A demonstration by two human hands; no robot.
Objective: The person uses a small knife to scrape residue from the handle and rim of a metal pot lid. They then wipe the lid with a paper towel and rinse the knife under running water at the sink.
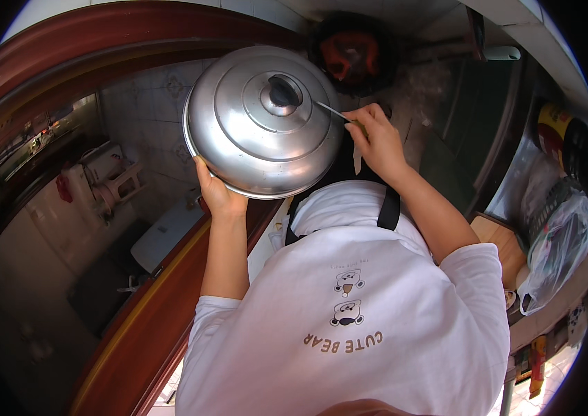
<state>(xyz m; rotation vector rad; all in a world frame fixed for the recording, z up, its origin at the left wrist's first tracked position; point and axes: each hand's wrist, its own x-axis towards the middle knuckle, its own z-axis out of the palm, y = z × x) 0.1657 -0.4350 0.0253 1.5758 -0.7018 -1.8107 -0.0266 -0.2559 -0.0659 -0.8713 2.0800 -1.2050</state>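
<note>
A large domed metal pot lid (268, 151) is held up in front of my chest, its outer face toward me. My left hand (219, 192) grips it at the lower left rim, with the thumb on the rim. At the top of the dome sits a dark knob (283, 92). My right hand (374, 132) holds a thin metal tool (333, 110) between thumb and fingers; its tip is close to the knob, and whether it touches the lid is unclear. A pale narrow strip (358, 160) hangs below my right hand. The tool's handle is mostly hidden by my fingers.
A dark round object with a red-orange middle (351, 52) lies beyond the lid. A dark red wooden frame (137, 307) runs along my left. At my right are a wooden board (499, 249), a clear plastic bag (559, 255) and a light-coloured handle (502, 53).
</note>
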